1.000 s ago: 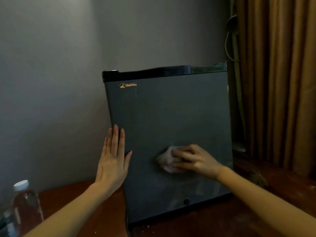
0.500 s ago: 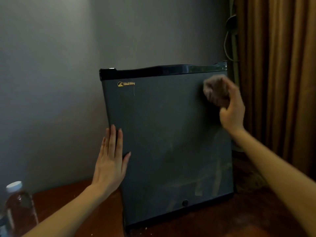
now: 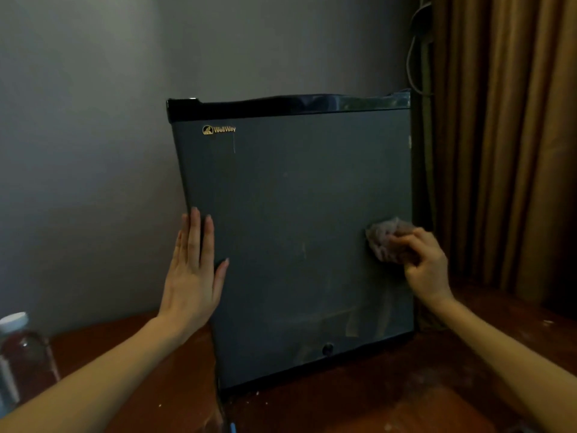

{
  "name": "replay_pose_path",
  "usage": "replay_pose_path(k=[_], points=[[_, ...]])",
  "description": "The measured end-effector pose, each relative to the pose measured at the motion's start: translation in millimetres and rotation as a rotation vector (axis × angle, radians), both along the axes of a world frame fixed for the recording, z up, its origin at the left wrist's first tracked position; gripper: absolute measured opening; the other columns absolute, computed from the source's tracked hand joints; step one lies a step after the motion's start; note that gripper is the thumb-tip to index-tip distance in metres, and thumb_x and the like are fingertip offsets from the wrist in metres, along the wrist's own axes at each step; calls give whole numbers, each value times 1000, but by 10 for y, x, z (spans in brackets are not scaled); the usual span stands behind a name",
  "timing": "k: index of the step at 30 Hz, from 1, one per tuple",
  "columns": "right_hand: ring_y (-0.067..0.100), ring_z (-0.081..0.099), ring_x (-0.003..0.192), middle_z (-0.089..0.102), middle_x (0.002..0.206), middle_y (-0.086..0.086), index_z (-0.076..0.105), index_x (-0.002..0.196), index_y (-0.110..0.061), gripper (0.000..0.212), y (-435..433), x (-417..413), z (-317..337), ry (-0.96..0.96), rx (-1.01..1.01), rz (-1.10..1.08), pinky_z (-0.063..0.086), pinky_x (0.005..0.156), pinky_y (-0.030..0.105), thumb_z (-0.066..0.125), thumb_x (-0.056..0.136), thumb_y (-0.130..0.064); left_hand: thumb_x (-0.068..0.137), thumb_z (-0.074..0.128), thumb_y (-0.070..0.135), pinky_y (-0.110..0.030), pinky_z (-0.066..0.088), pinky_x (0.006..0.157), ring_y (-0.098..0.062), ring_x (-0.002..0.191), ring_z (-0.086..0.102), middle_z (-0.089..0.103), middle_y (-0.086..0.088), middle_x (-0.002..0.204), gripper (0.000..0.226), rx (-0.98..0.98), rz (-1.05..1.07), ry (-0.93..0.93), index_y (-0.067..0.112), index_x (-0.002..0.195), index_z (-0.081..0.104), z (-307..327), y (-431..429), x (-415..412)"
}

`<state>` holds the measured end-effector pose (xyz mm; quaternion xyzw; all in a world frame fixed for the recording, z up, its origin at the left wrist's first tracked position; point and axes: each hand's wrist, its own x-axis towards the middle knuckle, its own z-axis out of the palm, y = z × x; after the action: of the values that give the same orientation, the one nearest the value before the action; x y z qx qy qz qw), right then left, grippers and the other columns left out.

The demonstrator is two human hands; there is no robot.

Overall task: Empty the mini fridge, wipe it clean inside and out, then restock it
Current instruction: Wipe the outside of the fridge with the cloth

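A dark grey mini fridge with a black top trim and a gold logo stands on a reddish wooden table, its door closed. My left hand presses flat with straight fingers against the door's left edge. At the door's right edge, about mid-height, my right hand grips a crumpled pale cloth and holds it against the door. Faint wipe streaks show on the lower right of the door.
A clear water bottle with a white cap stands at the far left on the wooden table. A grey wall is behind the fridge. Brown curtains hang close on the right, with a cable beside them.
My right hand with the cloth swept from the door's lower middle up to its top right corner, then came down the right edge to mid-height. My left hand stayed flat on the left edge.
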<state>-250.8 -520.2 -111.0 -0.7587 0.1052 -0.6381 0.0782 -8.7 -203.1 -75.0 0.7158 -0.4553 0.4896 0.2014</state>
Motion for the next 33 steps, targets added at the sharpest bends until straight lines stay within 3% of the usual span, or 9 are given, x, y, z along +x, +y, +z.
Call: replay_pose_path(k=[5,10,14,17,19,22,27,29,33], points=[[7,50,97,59,104,-5,73,88,-9,33,180,-94,-502,88,84,-28,33,89,2,72,67,18,97,23,43,-42,13,118,-29,148,-6,-11,-16,160,73,16,36,40,1,152,-1,4,4,-52],[17,58,89,64,102,-9,73,80,-21,46,271,-148,-945,362,198,-122,38,75,12,74,59,19,101,30,42,-44,17,117,-32,147,-6,-14,-17,159,75,-11,116,81,-1,151,-5,1,-42,-172],[32,61,113,66,119,4,74,93,-34,58,319,-295,-885,634,132,-125,41,94,21,68,62,14,91,57,25,-43,20,116,-36,145,9,4,-23,158,80,43,118,125,-4,150,11,1,9,-307],[18,64,101,62,119,-18,59,109,-55,41,417,-276,-616,590,-148,41,42,88,13,59,81,-25,71,65,13,-40,20,117,-33,143,23,21,-19,155,86,120,77,128,-3,147,26,-92,152,-355],[16,57,109,54,128,-20,48,126,-55,33,551,40,-367,603,-352,145,40,93,20,35,97,-49,69,63,12,-41,16,119,-27,147,5,3,-13,158,95,190,75,197,1,151,16,-200,281,-368],[32,53,113,52,130,2,46,134,-36,40,1019,679,101,505,-578,169,37,98,30,27,99,-38,80,58,12,-37,-1,121,-17,140,-30,-31,-4,151,100,318,91,272,11,145,-18,-389,466,-434],[45,50,112,56,125,21,61,126,-11,57,1798,1288,994,148,-613,150,48,86,58,56,75,15,90,56,22,-33,-5,120,-15,145,-20,-22,-5,158,93,287,133,372,9,151,-12,-632,697,-493],[45,47,113,56,123,23,62,125,-5,50,1912,1418,1107,98,-574,157,48,82,59,55,78,12,91,51,17,-31,-8,119,-16,146,-19,-21,-6,159,87,266,142,429,7,152,-10,-646,781,-494],[39,46,101,52,122,13,53,126,-19,54,1920,1500,654,78,-637,218,50,76,50,52,74,-5,89,49,6,-32,-6,120,-17,145,-21,-24,-6,157,88,178,143,469,7,150,-14,-630,789,-490]])
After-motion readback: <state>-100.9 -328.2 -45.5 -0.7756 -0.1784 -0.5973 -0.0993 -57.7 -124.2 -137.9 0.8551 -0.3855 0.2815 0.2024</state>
